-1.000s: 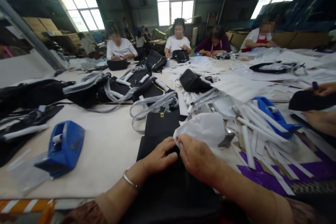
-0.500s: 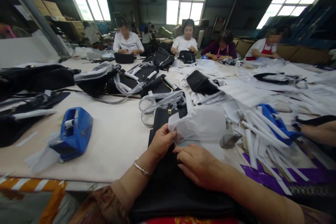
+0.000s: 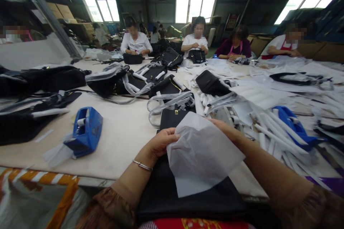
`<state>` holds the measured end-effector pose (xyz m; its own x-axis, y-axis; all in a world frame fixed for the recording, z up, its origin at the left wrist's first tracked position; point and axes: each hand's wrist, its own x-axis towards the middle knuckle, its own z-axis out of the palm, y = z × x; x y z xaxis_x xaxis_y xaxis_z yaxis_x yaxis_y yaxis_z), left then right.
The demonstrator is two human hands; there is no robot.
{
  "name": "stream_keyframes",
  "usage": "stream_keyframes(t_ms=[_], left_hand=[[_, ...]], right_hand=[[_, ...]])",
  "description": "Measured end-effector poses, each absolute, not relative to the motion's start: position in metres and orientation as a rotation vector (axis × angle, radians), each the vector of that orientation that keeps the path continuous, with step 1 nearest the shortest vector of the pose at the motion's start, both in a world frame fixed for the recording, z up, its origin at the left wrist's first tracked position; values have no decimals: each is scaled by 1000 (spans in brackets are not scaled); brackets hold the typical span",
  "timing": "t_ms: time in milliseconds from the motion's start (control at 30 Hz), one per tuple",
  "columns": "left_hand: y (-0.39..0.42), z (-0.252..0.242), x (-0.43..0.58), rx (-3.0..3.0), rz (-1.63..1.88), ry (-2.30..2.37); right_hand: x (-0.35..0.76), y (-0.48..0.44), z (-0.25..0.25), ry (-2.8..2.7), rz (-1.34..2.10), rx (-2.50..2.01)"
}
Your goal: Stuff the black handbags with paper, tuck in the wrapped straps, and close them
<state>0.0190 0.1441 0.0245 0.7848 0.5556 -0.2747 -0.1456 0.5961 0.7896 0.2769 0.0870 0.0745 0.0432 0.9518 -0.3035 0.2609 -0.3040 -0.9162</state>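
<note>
My left hand (image 3: 163, 141) pinches the edge of a thin, translucent white paper sheet (image 3: 200, 159) between thumb and fingers. The creased sheet hangs over a black bag (image 3: 161, 196) that lies in front of me, its near end by my lap. A gold clasp (image 3: 176, 112) shows on a black flap (image 3: 169, 118) beyond my left hand. My right hand (image 3: 221, 126) is at the sheet's far right edge. Its fingers are mostly hidden behind the paper, so I cannot see whether they grip it.
A blue tape dispenser (image 3: 87, 130) stands left on the table (image 3: 118, 143); another blue dispenser (image 3: 291, 125) is at right, among white rolled tubes (image 3: 268, 128). Black bags with wrapped straps (image 3: 107, 80) lie across the middle. Several people (image 3: 137, 43) sit working along the far side.
The sheet has come nearer and now drapes over the bag. My right hand has moved from the bag's surface up and away, to behind the sheet. My left hand keeps its pinch.
</note>
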Motion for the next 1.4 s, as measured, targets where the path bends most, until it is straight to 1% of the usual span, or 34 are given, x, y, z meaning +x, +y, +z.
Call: stream_keyframes(t_ms=[67, 167, 233, 300, 367, 433, 467, 567, 700, 767, 833, 933, 1000, 1067, 1100, 1167, 1267, 1400], left_hand=[[147, 29, 16, 880, 388, 606], [151, 33, 15, 1002, 338, 715], [156, 35, 15, 1119, 285, 761], [164, 38, 14, 1255, 234, 799], [175, 42, 13, 1455, 204, 865], [186, 47, 12, 1696, 209, 955], [190, 48, 11, 1808, 223, 995], [194, 50, 11, 1995, 264, 1085], [185, 43, 9, 1996, 319, 1231], [178, 39, 6, 1992, 367, 1306], [169, 36, 2, 1994, 411, 1385], [156, 35, -3, 1945, 460, 1474], [146, 36, -7, 1852, 471, 1510], [137, 37, -11, 1744, 472, 1545], [132, 38, -13, 1700, 475, 1565], [121, 38, -18, 1634, 489, 1601], [101, 36, -27, 1554, 500, 1605], [80, 30, -40, 1483, 452, 1536]], right_hand=[[270, 83, 74, -1004, 1488, -1535], [265, 72, 85, -834, 1416, -1523], [262, 66, 91, -1007, 1339, -1633], [256, 61, 91, -1311, 1214, -1809], [248, 58, 84, -1559, 957, -1962], [240, 56, 76, -1662, 693, -2035], [237, 55, 73, -1673, 627, -2054], [237, 53, 69, -1665, 652, -2085], [246, 56, 70, -1674, 821, -2020], [253, 63, 69, -1744, 783, -1997], [259, 76, 68, -1832, 586, -2057], [263, 102, 72, -1995, 202, -2125], [256, 114, 81, -2145, 15, -2018], [241, 115, 92, -2252, -57, -1831], [231, 112, 97, -2286, -33, -1745], [208, 100, 101, -2367, 144, -1612], [184, 80, 89, -2534, 421, -1569], [182, 74, 60, -2679, 509, -1597]])
